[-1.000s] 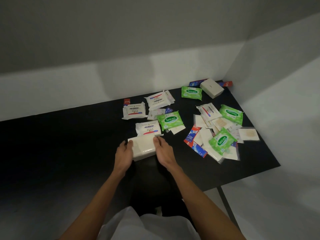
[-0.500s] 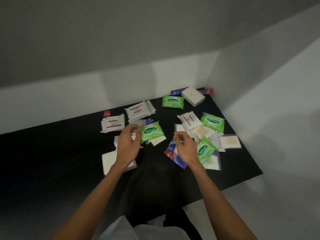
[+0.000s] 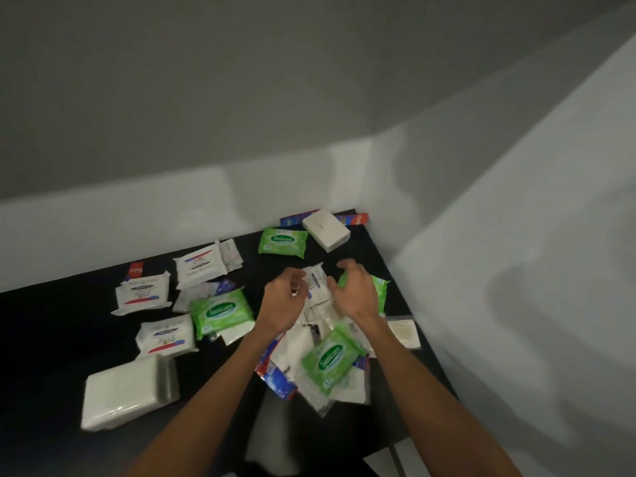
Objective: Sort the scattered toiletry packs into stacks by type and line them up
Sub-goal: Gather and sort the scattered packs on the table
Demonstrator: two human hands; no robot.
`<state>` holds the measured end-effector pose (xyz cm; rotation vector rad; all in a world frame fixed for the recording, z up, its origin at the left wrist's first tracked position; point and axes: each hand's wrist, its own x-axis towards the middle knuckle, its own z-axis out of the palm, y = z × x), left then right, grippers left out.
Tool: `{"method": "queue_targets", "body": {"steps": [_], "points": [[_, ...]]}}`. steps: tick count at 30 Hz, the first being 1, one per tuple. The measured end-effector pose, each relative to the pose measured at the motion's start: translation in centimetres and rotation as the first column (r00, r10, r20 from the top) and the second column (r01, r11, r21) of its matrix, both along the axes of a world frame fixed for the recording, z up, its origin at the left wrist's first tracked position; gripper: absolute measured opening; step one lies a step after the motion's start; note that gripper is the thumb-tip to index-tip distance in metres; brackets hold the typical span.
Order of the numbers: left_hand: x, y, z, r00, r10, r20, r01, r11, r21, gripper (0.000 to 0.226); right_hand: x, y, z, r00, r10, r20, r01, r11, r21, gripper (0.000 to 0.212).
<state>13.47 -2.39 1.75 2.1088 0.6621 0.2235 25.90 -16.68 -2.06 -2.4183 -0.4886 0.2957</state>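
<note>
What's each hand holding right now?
Left hand: fingers curled by the white pack, grip cannot be told.
Right hand: open, holding nothing.

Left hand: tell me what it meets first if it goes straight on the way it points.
Most likely the white pack, which lies just past the curled fingers of the left hand. Depth is unclear, so they may already touch it.

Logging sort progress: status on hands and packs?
Left hand at white pack, grip unclear. Right hand open beside it. Green pack close by, partly hidden behind that hand.
</note>
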Motion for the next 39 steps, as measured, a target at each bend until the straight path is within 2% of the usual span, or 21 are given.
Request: {"method": "queue_targets", "body": {"steps": [3, 6, 11, 15, 20, 25, 30, 33, 35, 37, 39], "points": [[1.0, -0.5, -0.3, 0.999, 0.026, -0.018, -0.026, 1.000, -0.002, 0.025, 3.3, 1.3, -1.1, 0.996, 0.056, 0.076, -0.046, 0.990, -0.132, 0.066], [1.0, -0.9, -0.3, 0.998, 0.053, -0.014, -0.053, 0.999, 0.013, 0.025, 6.3, 2.8, -2.0, 0.986, 0.161, 0.039, -0.143, 0.948, -0.284, 0.083], [0.5, -1.0, -0.1, 0.996, 0.084, 0.003, -0.084, 0.996, 0.036, 0.022, 9.9, 4.9, -2.5, 0.964, 0.264, -0.017, -0.250, 0.890, -0.382, 0.083], [0.2, -0.8, 0.0, 0.998, 0.065, 0.008, -0.066, 0.998, 0.009, 0.024, 11.5, 5.9, -3.2, 0.963, 0.269, -0.030, -0.260, 0.888, -0.379, 0.073], [0.3, -0.8, 0.2, 0.999, 0.048, 0.023, -0.048, 0.999, 0.001, 0.023, 9.9, 5.3, -4.2, 0.977, 0.200, 0.076, -0.170, 0.943, -0.287, 0.063], [0.3, -0.7, 0.2, 0.998, 0.041, 0.041, -0.041, 0.999, 0.000, 0.027, 7.6, 3.4, -4.3, 0.989, 0.147, 0.024, -0.141, 0.974, -0.176, 0.057], [0.1, 0.0, -0.2, 0.998, 0.043, 0.040, -0.042, 0.999, -0.027, 0.053, 6.7, 1.3, -0.7, 0.992, 0.041, -0.122, -0.029, 0.995, 0.094, 0.036], [0.2, 0.2, -0.1, 0.999, 0.050, 0.021, -0.048, 0.997, -0.064, 0.074, 5.7, -0.5, 2.7, 0.950, 0.064, -0.306, 0.001, 0.979, 0.205, 0.027], [0.3, 0.2, 0.3, 0.999, 0.050, 0.012, -0.049, 0.994, -0.101, 0.088, 4.9, -1.5, 4.3, 0.861, 0.023, -0.508, 0.122, 0.960, 0.251, 0.031], [0.6, 0.1, 0.9, 0.999, 0.044, 0.021, -0.040, 0.987, -0.153, 0.098, 4.1, -2.3, 5.5, 0.711, 0.006, -0.704, 0.281, 0.915, 0.291, 0.037], [0.6, 0.1, 1.6, 0.999, 0.024, 0.041, -0.015, 0.976, -0.219, 0.101, 3.3, -3.1, 6.3, 0.610, 0.025, -0.792, 0.358, 0.883, 0.304, 0.042]]}}
